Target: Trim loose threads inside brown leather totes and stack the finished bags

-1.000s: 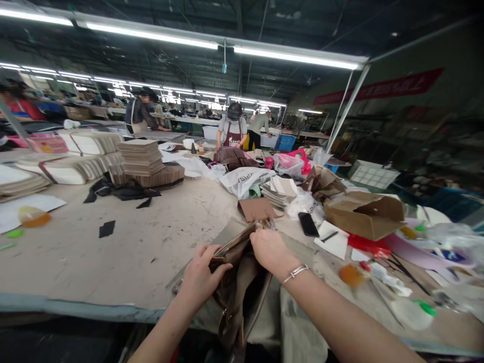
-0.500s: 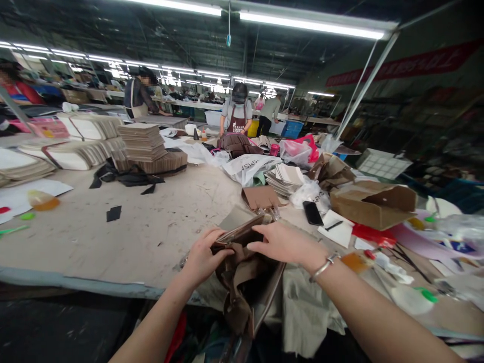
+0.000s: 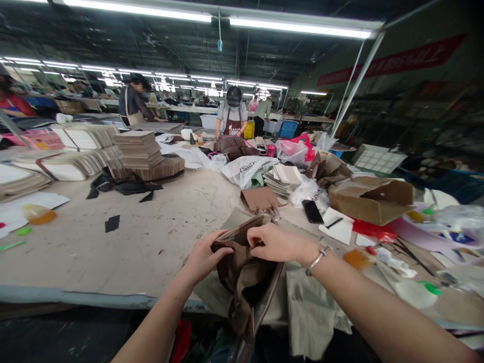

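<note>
A brown handbag [image 3: 269,295] hangs partly over the table's near edge with its mouth open towards me. Its brown cloth lining [image 3: 242,269] is bunched inside the opening. My left hand [image 3: 204,254] grips the left rim, thumb on the inside and fingers outside. At the far side of the opening, my right hand [image 3: 279,244] has its fingers curled together in a pinch at the lining; the fingertips are partly hidden. Just beyond the bag lies a flat brown leather piece [image 3: 259,199]. Greyish-green cloth [image 3: 308,307] drapes under and beside the bag.
To the right lie a phone [image 3: 312,211], a black pen on white paper, a cardboard box [image 3: 372,199] and an orange-filled bottle [image 3: 357,258]. Stacked panels [image 3: 136,149] stand at the back left. Across the table, a person in an apron [image 3: 232,118] handles a dark brown item.
My right hand's fingers have curled from spread into a pinch at the lining. My left hand keeps its grip on the rim. The view has shifted slightly.
</note>
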A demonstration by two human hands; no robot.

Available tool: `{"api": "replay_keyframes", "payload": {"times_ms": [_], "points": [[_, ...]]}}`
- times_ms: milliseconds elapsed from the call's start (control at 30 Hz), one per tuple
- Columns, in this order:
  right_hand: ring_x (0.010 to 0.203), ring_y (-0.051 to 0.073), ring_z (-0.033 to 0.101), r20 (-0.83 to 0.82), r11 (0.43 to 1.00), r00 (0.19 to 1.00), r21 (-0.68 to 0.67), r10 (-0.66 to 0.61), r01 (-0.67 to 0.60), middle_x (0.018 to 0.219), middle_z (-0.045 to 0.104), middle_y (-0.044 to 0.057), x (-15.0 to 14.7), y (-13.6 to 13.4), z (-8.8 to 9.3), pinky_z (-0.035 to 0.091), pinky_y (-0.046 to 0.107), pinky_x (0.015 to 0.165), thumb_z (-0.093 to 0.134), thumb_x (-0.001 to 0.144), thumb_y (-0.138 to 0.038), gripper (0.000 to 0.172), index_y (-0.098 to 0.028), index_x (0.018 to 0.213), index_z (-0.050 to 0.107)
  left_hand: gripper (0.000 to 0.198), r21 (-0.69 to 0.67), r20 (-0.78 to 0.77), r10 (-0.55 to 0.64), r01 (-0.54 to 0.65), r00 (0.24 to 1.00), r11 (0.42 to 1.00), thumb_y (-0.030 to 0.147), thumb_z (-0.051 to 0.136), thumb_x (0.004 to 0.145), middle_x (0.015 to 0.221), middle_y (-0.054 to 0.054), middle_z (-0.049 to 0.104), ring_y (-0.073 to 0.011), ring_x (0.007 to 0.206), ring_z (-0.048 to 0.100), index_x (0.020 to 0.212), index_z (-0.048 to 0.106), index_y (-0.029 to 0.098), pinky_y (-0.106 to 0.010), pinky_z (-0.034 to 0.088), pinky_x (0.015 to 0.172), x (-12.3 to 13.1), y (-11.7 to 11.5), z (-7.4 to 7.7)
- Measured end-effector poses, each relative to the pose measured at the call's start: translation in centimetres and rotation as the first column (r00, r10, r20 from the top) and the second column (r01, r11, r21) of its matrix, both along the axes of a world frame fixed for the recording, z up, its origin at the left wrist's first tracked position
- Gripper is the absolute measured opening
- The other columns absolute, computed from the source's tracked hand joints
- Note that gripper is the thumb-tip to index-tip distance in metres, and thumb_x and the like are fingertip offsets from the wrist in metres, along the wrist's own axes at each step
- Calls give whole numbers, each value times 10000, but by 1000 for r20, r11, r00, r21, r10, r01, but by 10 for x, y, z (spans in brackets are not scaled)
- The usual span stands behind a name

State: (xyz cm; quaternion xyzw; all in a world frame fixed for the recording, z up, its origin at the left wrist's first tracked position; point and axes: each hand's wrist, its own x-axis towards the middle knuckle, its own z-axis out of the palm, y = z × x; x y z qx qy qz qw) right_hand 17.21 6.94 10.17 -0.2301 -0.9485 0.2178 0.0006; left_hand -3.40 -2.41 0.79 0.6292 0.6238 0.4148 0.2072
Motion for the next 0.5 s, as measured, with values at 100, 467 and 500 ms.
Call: {"api": "replay_keyframes", "payload": {"times_ms": [100,467,500], "points": [[603,102,494,3,991,1000,-135,-22,22,709,588,-38,0,-1,5,320,198,528,596,718,-206,341,-169,1057,594,426,0,2,-1,1,1000,1000,315,649,732,1101,-50,661,-226,1018,601,1141,594,206,-354,462,926,-1,1,1],[648,97,475,-140,995,990,-96,-24,11,719,551,-41,1,5,-7,335,193,565,703,708,-292,181,-156,778,607,368,0,60,-97,97,993,995,269,627,748,1122,-31,660,-216,1047,590,1112,635,214,-350,442,964,-4,-2,13],[621,94,471,-136,989,990,-146,-32,12,693,545,-47,1,3,-7,331,190,541,683,734,-303,178,-159,807,607,355,2,60,-109,109,992,994,270,626,753,1113,-25,664,-211,1044,592,1104,644,220,-343,440,965,-7,-4,18]]}}
